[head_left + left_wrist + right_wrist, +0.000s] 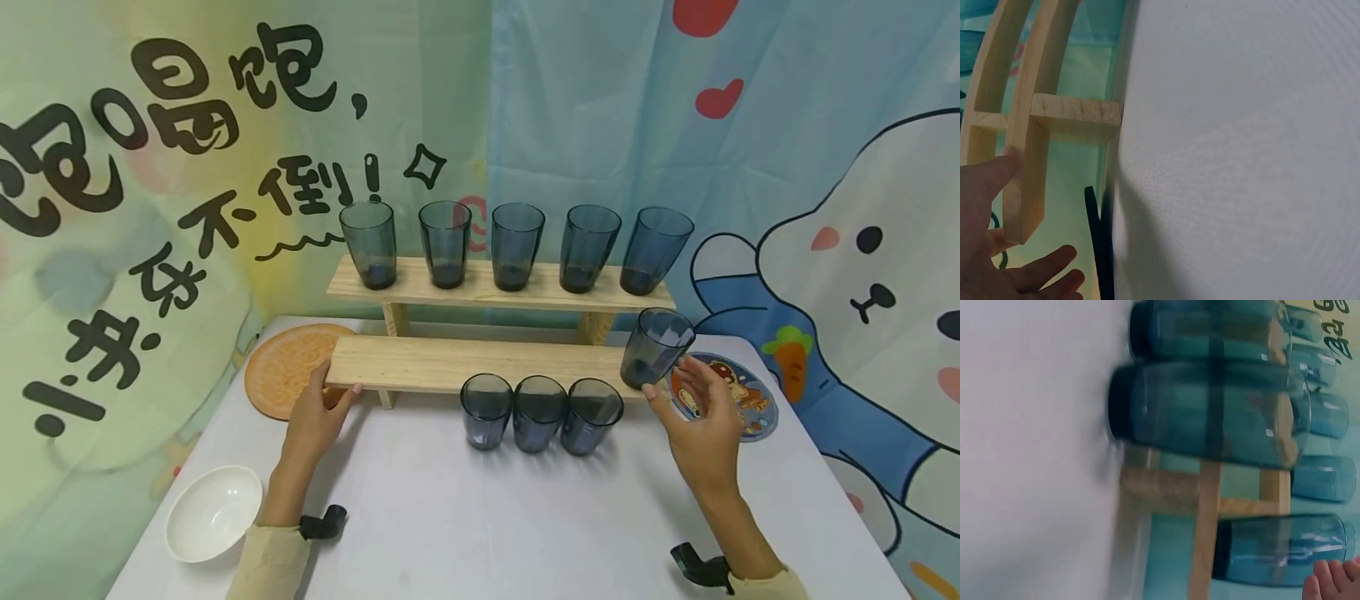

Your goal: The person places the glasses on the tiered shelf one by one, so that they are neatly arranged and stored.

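A two-tier wooden shelf (465, 360) stands on the table. My left hand (318, 417) grips the left end of its lower board, the thumb (997, 172) against the front edge. At that board's right end stands a blue-grey glass (651, 354), also in the right wrist view, upright on its dark base. Beside it is my right hand (701, 421), with fingertips (1329, 578) right at the glass and not wrapped round it. Three more such glasses (540, 412) stand in a row on the table before the lower board. Several matching glasses (517, 242) line the upper board (480, 287).
A white bowl (213, 512) sits at the table's left edge. Behind my left hand lies a round orange mat (288, 367); a round blue patterned mat (761, 408) lies beyond my right hand. A printed cloth (570, 100) hangs close behind the shelf.
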